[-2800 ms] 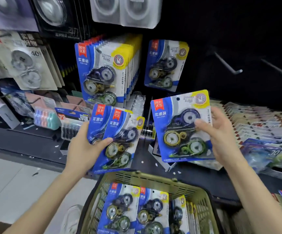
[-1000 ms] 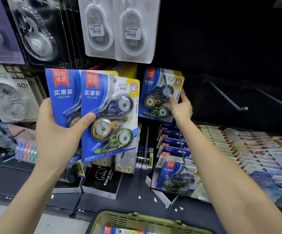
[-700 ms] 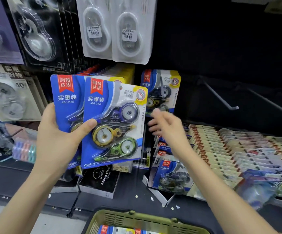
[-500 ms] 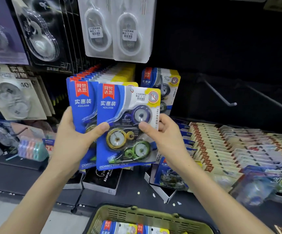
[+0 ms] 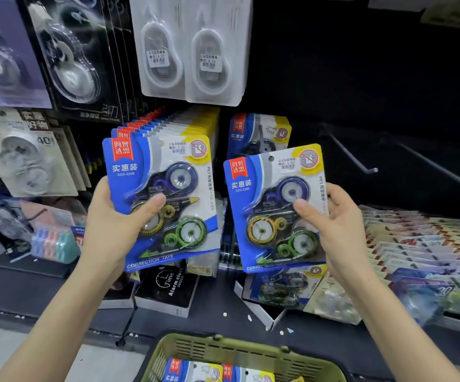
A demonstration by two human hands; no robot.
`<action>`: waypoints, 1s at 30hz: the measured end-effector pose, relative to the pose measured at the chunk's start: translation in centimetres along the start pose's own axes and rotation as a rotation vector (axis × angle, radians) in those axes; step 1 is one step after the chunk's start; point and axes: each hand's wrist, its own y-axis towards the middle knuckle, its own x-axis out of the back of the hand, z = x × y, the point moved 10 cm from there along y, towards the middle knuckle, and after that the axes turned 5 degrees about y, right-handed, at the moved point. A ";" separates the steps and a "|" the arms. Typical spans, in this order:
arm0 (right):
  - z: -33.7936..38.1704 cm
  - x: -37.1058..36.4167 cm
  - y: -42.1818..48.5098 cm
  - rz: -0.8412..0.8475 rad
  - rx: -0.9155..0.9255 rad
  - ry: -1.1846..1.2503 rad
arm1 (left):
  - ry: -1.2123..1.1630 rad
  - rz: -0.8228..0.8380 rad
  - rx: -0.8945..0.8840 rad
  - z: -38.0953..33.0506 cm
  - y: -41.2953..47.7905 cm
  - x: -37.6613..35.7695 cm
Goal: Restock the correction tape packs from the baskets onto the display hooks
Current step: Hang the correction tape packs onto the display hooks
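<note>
My left hand [image 5: 113, 230] grips one blue correction tape pack [image 5: 165, 188], thumb across its front, held before a full hook of the same packs [image 5: 173, 121]. My right hand [image 5: 339, 224] holds a second pack [image 5: 273, 205] by its right edge, just below a hook [image 5: 261, 133] that carries a few hung packs. An olive basket [image 5: 239, 351] at the bottom of the view holds more packs [image 5: 193, 372].
Two bare metal hooks [image 5: 353, 158] stick out of the dark panel at right. White blister packs [image 5: 190, 51] hang above. The shelf below bears an alarm clock box [image 5: 168, 290], an open carton [image 5: 261, 312] and rows of flat cards [image 5: 421, 244].
My right hand left the hung pack on the middle hook, came back and took the front pack from my left hand. The two packs are now held apart, one in each hand.
</note>
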 end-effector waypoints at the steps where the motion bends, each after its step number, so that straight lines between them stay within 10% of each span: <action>1: 0.2 0.0 0.2 0.000 0.007 -0.007 | -0.001 -0.001 0.002 0.0 -0.1 -0.1; 30: -7.7 -1.6 9.3 -0.054 -0.033 -0.027 | -0.012 -0.005 -0.029 0.2 0.8 -0.7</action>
